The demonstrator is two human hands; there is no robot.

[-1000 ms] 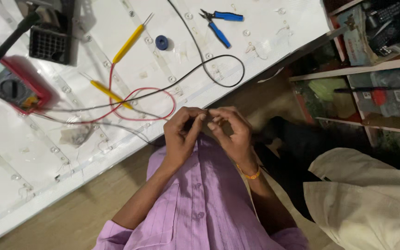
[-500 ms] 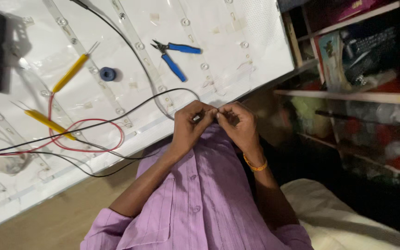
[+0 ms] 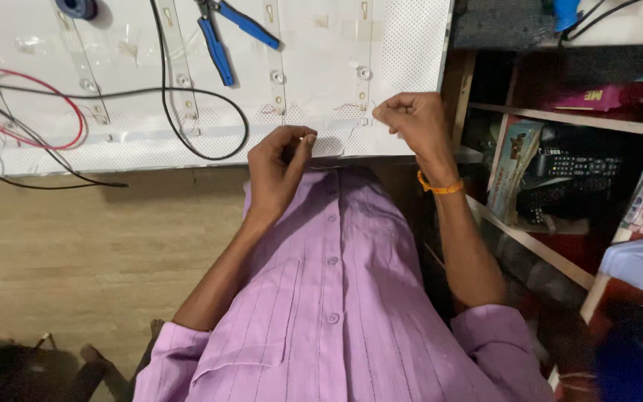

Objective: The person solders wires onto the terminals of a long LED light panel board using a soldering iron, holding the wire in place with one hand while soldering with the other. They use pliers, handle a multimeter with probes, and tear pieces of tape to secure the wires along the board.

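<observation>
1. The left hand (image 3: 277,167) is sitting at about 7 o'clock from the right hand (image 3: 413,119); its fingers are curling narrow, thumb and forefinger pinching one end of a thin wire (image 3: 351,138), which is barely showing.
2. The right hand is closing into a loose fist, its fingertips pinching the other end of the same thin wire, with an orange band (image 3: 439,187) circling its wrist.
3. The wire is running between the two hands, just above the near edge of the white surface (image 3: 321,52).
4. Compared with half a second ago, the hands are now standing well apart instead of touching, the right one having moved out toward 2 o'clock.
5. The blue-handled pliers (image 3: 221,37) are lying at 11 o'clock from the left hand, well apart from it; a black cable (image 3: 187,141) is looping at 10 o'clock, and a red wire (image 3: 68,112) is curving further out at 9 o'clock.
6. The surface is ending just right of the right hand, where wooden shelves (image 3: 530,246) are beginning at 3 o'clock; bare wooden floor (image 3: 76,253) is opening at 8 o'clock.
</observation>
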